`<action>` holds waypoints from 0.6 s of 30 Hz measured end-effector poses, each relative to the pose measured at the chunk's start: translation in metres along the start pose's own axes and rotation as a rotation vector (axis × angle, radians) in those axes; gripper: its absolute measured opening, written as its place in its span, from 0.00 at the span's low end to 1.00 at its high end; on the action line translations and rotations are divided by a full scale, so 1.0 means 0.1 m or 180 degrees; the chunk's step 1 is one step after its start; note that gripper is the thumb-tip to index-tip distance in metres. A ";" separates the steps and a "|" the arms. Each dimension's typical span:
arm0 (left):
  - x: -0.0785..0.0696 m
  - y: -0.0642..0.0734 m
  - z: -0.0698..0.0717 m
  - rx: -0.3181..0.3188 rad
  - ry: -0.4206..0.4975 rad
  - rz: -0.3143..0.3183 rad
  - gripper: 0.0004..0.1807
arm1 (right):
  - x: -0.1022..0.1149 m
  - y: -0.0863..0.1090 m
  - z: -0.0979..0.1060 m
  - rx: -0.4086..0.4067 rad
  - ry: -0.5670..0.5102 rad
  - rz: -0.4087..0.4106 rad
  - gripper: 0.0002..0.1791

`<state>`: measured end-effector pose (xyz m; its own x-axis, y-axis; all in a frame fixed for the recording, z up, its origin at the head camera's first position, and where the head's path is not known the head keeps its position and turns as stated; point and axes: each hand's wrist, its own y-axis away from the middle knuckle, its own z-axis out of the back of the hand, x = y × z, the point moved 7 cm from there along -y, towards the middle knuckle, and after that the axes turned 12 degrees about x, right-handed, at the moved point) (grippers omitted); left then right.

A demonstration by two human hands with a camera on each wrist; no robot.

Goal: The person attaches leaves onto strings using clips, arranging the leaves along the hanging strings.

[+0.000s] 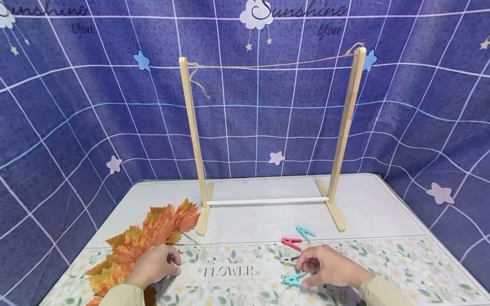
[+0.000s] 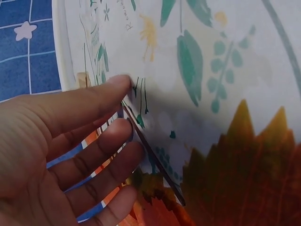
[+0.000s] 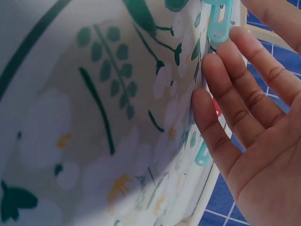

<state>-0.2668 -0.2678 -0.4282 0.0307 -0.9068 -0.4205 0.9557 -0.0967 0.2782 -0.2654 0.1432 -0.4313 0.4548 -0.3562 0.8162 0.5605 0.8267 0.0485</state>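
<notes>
My left hand point(image 1: 155, 265) is at the inner edge of a pile of orange and yellow artificial maple leaves point(image 1: 151, 229), fingers loosely bent with a gap to the thumb. In the left wrist view a thin brown stem point(image 2: 155, 157) runs from beside its fingertips to the leaves. My right hand point(image 1: 327, 267) is low over the mat, fingers loosely bent and thumb tip right at a teal clothespin point(image 1: 294, 279). That clothespin point(image 3: 220, 21) shows between thumb and index finger in the right wrist view. Close by lie a dark-and-pale clothespin point(image 1: 289, 260), a red clothespin point(image 1: 292, 243) and another teal clothespin point(image 1: 305, 233).
A wooden frame point(image 1: 346, 123) stands at the back of the white table point(image 1: 264, 225), with twine point(image 1: 264, 66) tied between its post tops and a white rod point(image 1: 268, 201) low down. A floral mat point(image 1: 226, 293) covers the front. Behind hangs a blue gridded cloth point(image 1: 260, 148).
</notes>
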 end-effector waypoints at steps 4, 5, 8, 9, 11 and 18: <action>-0.01 0.00 0.00 0.0017 -0.0074 0.0005 0.14 | 0.04 -0.01 -0.02 -0.0016 0.0414 -0.0113 0.15; -0.02 0.00 0.00 0.0018 -0.0093 0.0002 0.14 | 0.05 -0.01 -0.02 -0.0018 0.0505 -0.0153 0.16; -0.03 0.00 -0.01 -0.0004 -0.0148 -0.0006 0.14 | 0.05 -0.02 -0.04 -0.0004 0.0644 -0.0290 0.17; -0.03 0.00 -0.01 -0.0010 -0.0158 -0.0007 0.14 | 0.05 -0.02 -0.04 0.0001 0.0664 -0.0333 0.17; -0.03 0.00 -0.01 -0.0022 -0.0165 -0.0018 0.14 | 0.05 -0.01 -0.05 0.0005 0.0721 -0.0385 0.18; -0.05 0.03 -0.03 0.0031 -0.0165 -0.0005 0.13 | 0.06 -0.02 -0.06 -0.0001 0.0811 -0.0399 0.17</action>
<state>-0.2636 -0.2619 -0.4277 0.0136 -0.9267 -0.3756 0.9528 -0.1019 0.2860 -0.2598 0.1373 -0.4299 0.5411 -0.5538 0.6328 0.6237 0.7691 0.1398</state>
